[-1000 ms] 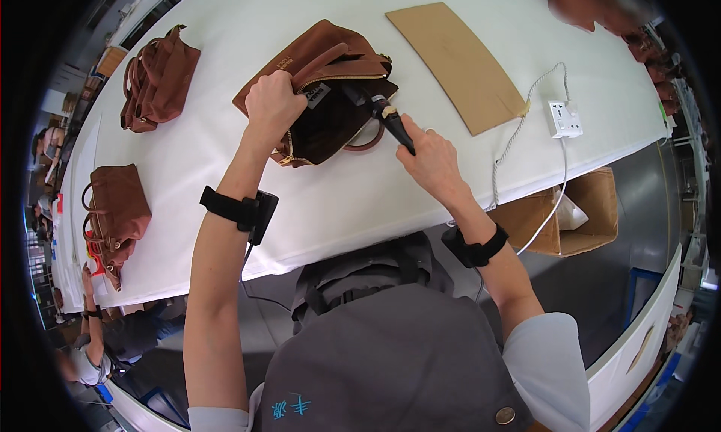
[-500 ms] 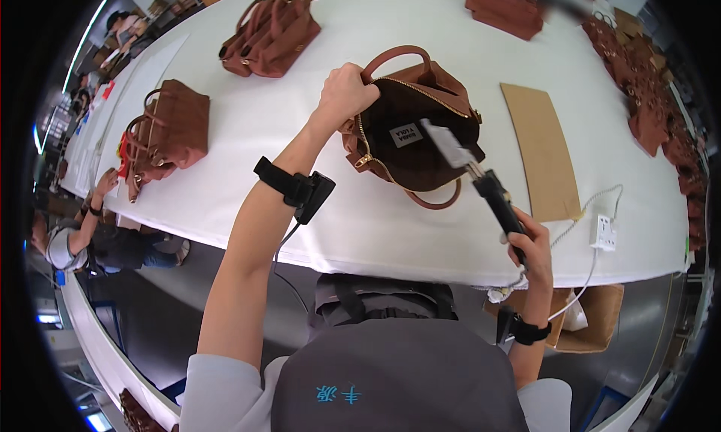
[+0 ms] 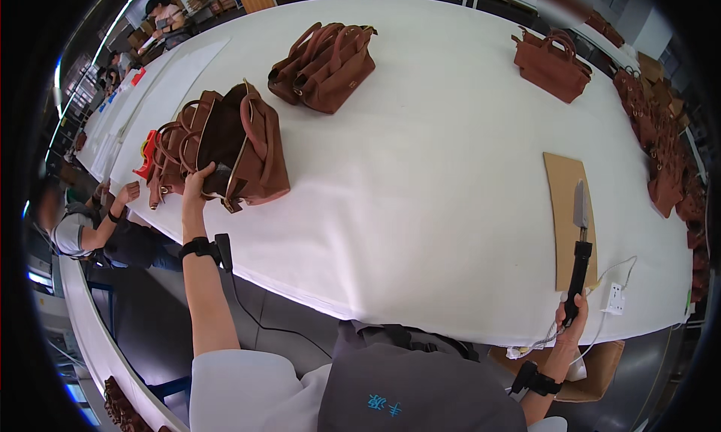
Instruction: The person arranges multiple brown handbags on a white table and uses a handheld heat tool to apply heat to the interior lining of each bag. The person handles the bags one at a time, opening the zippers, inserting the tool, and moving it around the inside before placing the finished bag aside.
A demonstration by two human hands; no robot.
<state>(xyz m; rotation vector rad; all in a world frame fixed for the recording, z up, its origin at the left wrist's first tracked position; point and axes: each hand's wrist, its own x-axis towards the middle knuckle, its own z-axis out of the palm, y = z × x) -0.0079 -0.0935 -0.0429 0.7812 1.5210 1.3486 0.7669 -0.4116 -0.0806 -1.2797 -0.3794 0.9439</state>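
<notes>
My left hand [image 3: 197, 182] is closed on the near rim of a brown handbag [image 3: 266, 158], whose unzipped mouth shows a dark lining. That handbag stands at the left of the white table, against other brown handbags [image 3: 174, 143]. At the right, my right hand [image 3: 574, 317] grips the black handle of a corded hand iron [image 3: 578, 263] with a flat metal blade. The blade is over a sheet of brown cardboard [image 3: 559, 206]; whether it touches the sheet I cannot tell.
More brown handbags [image 3: 327, 71] stand at the back left, and another handbag [image 3: 554, 65] at the back right. A white power strip [image 3: 614, 300] with cords lies near the right edge. A co-worker [image 3: 79, 225] is at the far left, beside a red tape dispenser [image 3: 146, 158].
My left hand has carried the open handbag from the middle of the table to the left group. My right hand has drawn the iron away to the right, over the cardboard.
</notes>
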